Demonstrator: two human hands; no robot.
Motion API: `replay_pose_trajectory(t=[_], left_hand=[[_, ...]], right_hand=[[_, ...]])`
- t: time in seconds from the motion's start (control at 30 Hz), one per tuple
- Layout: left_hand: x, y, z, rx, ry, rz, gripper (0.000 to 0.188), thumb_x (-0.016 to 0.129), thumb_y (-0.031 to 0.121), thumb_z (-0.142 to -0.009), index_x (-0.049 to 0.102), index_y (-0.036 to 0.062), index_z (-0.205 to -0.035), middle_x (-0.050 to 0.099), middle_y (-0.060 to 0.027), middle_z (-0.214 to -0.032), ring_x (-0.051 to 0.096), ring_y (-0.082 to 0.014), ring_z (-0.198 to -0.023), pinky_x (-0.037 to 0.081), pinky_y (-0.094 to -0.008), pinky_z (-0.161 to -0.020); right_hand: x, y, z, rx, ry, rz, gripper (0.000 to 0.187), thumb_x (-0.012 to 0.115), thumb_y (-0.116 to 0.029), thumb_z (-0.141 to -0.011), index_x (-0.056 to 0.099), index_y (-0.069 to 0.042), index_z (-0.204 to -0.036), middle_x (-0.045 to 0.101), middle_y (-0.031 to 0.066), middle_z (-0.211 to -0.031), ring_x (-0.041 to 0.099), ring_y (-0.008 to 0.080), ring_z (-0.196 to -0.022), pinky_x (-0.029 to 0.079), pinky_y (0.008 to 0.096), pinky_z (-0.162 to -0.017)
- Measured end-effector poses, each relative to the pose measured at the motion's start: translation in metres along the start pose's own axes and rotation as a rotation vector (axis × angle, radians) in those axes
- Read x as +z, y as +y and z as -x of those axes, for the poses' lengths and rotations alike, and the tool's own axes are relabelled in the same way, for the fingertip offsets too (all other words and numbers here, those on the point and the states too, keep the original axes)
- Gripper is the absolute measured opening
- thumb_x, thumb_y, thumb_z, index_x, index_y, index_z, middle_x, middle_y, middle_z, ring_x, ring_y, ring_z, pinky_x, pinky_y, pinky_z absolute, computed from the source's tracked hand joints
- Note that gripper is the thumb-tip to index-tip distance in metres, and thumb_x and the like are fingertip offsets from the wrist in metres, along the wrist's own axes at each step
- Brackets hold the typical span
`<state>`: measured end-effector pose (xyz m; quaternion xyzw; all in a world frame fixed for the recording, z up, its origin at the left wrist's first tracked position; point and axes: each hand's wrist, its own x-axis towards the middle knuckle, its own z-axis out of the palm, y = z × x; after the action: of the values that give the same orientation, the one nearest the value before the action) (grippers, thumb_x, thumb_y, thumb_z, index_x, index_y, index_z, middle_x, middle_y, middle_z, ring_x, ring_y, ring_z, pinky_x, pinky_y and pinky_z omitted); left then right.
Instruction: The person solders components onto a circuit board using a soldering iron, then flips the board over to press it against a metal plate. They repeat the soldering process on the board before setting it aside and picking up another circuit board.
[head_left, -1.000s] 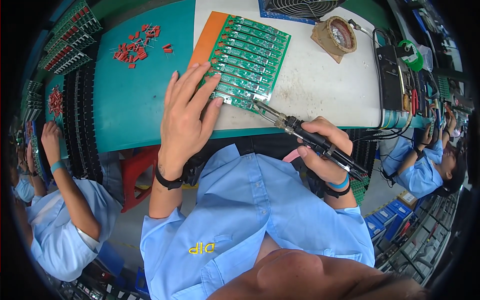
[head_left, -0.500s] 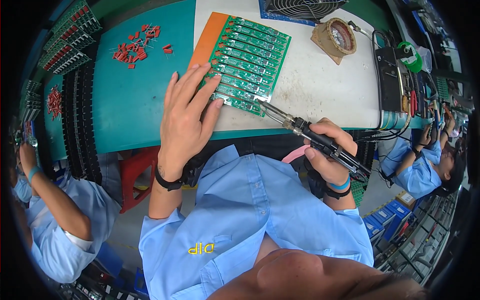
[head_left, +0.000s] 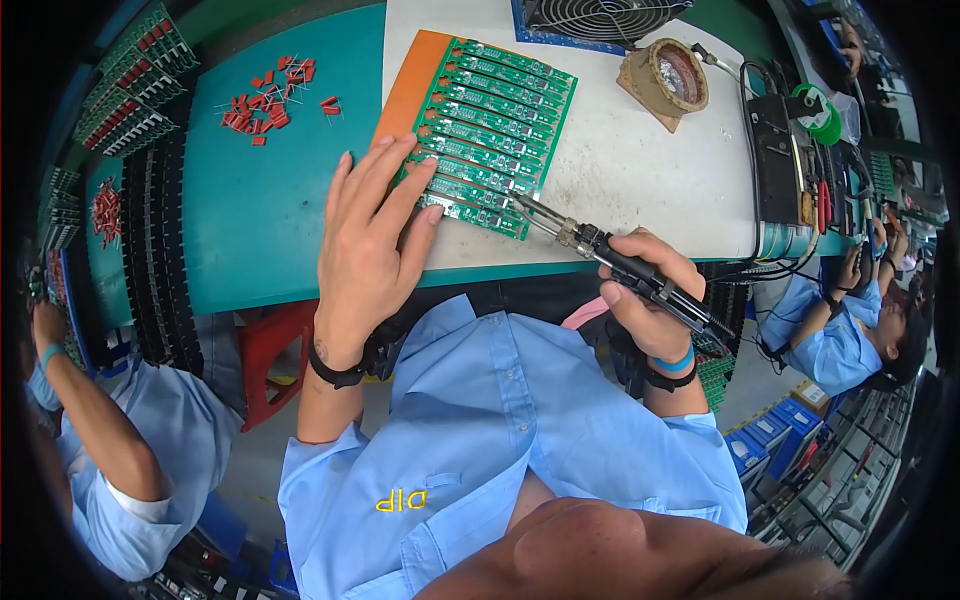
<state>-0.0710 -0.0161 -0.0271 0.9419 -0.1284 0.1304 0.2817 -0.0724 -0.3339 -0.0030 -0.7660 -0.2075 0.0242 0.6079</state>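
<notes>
A green circuit board panel [head_left: 497,135], divided into several long narrow strips, lies on the white work surface. Along its left side runs an orange strip [head_left: 408,82]. My left hand [head_left: 368,230] rests flat on the panel's near left corner, fingers stretched and spread. In my right hand [head_left: 655,295] is a black soldering iron [head_left: 640,275], gripped like a pen. A thin metal tube runs along its shaft toward the tip. That tip points left at the right part of the near strips; whether it touches them I cannot tell.
Red components with wire legs [head_left: 262,112] lie loose on the green mat [head_left: 260,210]. A round tan pot [head_left: 672,82] and a fan [head_left: 600,18] stand behind the panel. Cables [head_left: 765,262] run at the right. Co-workers sit on both sides, one arm [head_left: 105,410] at left.
The iron's tip has shifted slightly away from me across the near strips, and my right hand has moved a little left. My left hand stays on the panel.
</notes>
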Motion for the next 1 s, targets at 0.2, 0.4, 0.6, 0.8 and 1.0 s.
replay_pose_trajectory(t=[0.2,0.4,0.6,0.8,1.0], left_hand=[[-0.001,0.0,0.0,0.0,-0.003,0.003,0.04,0.07,0.013,-0.097,0.07,0.0038,-0.136,0.059,-0.015,-0.154,0.052,-0.0354,-0.148,0.032,-0.0571,-0.125],[-0.001,0.001,-0.001,-0.006,-0.009,0.006,0.04,0.07,0.012,-0.097,0.07,0.0032,-0.136,0.059,-0.0154,-0.154,0.052,-0.0358,-0.148,0.032,-0.0572,-0.125],[-0.001,0.001,-0.002,-0.002,-0.008,0.006,0.039,0.07,0.012,-0.097,0.071,0.0025,-0.135,0.059,-0.0157,-0.154,0.05,-0.0369,-0.149,0.032,-0.0571,-0.125],[-0.001,0.0,0.0,-0.004,0.003,-0.018,0.039,0.07,0.013,-0.097,0.071,0.0026,-0.135,0.058,-0.0159,-0.155,0.049,-0.0376,-0.149,0.033,-0.0568,-0.125],[-0.001,0.004,-0.001,-0.017,-0.003,-0.029,0.046,0.07,0.016,-0.098,0.065,0.0021,-0.142,0.057,-0.0177,-0.156,0.05,-0.0389,-0.148,0.032,-0.0572,-0.125]], right_hand=[[0.0,0.001,-0.001,0.004,-0.008,-0.003,0.04,0.082,-0.002,-0.085,0.068,0.009,-0.121,0.071,0.0134,-0.093,0.068,0.0166,-0.083,0.053,0.0276,-0.075],[0.0,-0.001,-0.001,0.014,-0.011,-0.004,0.041,0.082,-0.002,-0.084,0.068,0.009,-0.121,0.071,0.0139,-0.094,0.068,0.0168,-0.083,0.053,0.0276,-0.075],[0.0,-0.002,-0.002,0.016,-0.009,-0.008,0.041,0.082,-0.001,-0.084,0.068,0.009,-0.121,0.071,0.0144,-0.093,0.068,0.0173,-0.083,0.053,0.0281,-0.075],[-0.005,-0.002,-0.001,-0.028,0.003,0.006,0.039,0.08,-0.002,-0.086,0.069,0.009,-0.122,0.071,0.0143,-0.094,0.068,0.0179,-0.084,0.054,0.0292,-0.076],[-0.027,0.014,-0.004,-0.017,0.244,0.122,0.043,0.078,-0.005,-0.09,0.066,0.008,-0.129,0.073,0.0131,-0.098,0.068,0.0171,-0.085,0.056,0.0303,-0.079]])
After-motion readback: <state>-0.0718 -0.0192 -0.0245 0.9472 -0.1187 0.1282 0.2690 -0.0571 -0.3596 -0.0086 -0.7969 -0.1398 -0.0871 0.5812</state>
